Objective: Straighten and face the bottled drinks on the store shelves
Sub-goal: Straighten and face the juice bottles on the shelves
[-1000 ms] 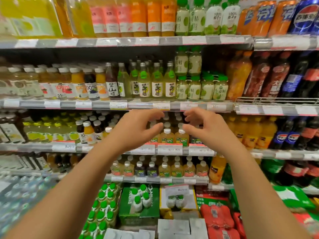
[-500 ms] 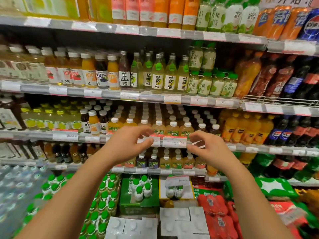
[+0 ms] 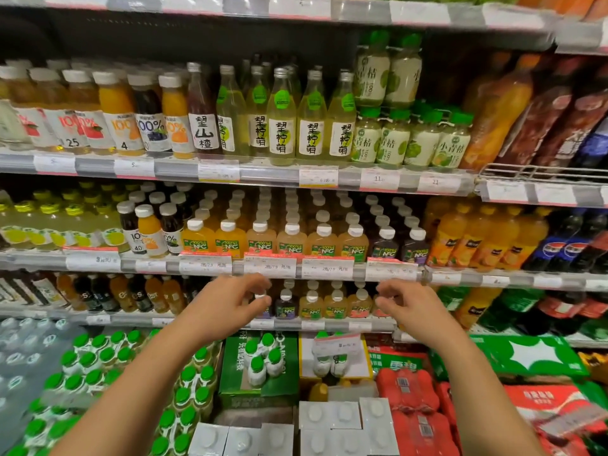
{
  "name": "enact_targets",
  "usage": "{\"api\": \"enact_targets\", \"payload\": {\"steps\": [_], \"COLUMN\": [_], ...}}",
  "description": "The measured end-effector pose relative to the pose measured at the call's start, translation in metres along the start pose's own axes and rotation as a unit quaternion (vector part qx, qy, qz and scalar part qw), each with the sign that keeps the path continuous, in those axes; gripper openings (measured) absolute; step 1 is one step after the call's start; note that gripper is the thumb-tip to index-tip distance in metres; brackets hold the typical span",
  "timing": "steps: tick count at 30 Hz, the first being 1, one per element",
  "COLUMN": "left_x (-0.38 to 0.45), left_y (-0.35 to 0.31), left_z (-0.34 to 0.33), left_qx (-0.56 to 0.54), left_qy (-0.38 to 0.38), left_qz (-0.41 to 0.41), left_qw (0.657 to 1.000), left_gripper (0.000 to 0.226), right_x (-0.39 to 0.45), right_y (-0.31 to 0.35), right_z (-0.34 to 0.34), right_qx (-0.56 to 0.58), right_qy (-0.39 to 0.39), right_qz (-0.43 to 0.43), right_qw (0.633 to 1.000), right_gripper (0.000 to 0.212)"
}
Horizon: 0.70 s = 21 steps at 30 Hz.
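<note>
Small white-capped NFC juice bottles (image 3: pixel 335 307) stand in a row on a low shelf, labels facing out. My left hand (image 3: pixel 223 304) hovers at the left end of that row, fingers loosely curled, thumb and fingertips close to the white cap of a dark bottle (image 3: pixel 285 306). My right hand (image 3: pixel 411 307) hovers at the right end, fingers loosely curled, beside a pinkish bottle (image 3: pixel 360 307). Neither hand visibly holds anything. One shelf up stands a fuller row of NFC bottles (image 3: pixel 291 240), yellow to dark purple.
Price tag rails (image 3: pixel 269 268) run along each shelf edge, just above my fingers. Glass lemon drink bottles (image 3: pixel 311 126) fill the shelf higher up. Green-capped bottle packs (image 3: pixel 95 363), a green carton (image 3: pixel 260 366) and red packs (image 3: pixel 408 393) are stacked below. Large soda bottles (image 3: pixel 559 245) stand at the right.
Both hands have dropped from the middle NFC shelf to the lower row of small bottles and spread slightly apart. The view has moved closer to the shelves.
</note>
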State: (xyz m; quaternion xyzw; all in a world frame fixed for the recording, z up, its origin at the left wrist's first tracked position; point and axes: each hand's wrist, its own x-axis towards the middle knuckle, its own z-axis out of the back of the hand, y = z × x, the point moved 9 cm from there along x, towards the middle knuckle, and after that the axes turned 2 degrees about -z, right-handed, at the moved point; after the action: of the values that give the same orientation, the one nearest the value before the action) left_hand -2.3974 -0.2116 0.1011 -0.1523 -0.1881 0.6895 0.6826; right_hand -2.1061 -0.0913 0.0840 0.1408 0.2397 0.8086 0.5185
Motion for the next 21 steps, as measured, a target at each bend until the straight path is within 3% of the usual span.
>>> {"api": "enact_targets", "payload": {"steps": [9,13,17,21], "left_x": [0.078,0.105,0.131,0.168], "left_y": [0.05,0.082,0.117,0.149], "left_z": [-0.096,-0.149,-0.201,-0.236], "left_qx": [0.023,0.024,0.04,0.062], "left_qy": [0.097,0.144,0.183,0.175], "left_qz": [0.055,0.082,0.098,0.095], "left_qw": [0.993,0.986,0.977,0.978], "left_gripper": [0.048,0.038,0.04,0.046], "right_x": [0.075,0.103,0.138,0.186], "right_y": [-0.087,-0.123,-0.152,-0.18], "right_z": [-0.081,-0.127,-0.164,-0.191], "right_qx": [-0.024,-0.061,-0.076,-0.124], "right_qy": [0.092,0.143,0.135,0.113], "right_qz": [-0.063,-0.101,-0.11,-0.107], "right_qw": [0.993,0.983,0.982,0.98], "right_gripper": [0.029,0.039,0.053,0.044]}}
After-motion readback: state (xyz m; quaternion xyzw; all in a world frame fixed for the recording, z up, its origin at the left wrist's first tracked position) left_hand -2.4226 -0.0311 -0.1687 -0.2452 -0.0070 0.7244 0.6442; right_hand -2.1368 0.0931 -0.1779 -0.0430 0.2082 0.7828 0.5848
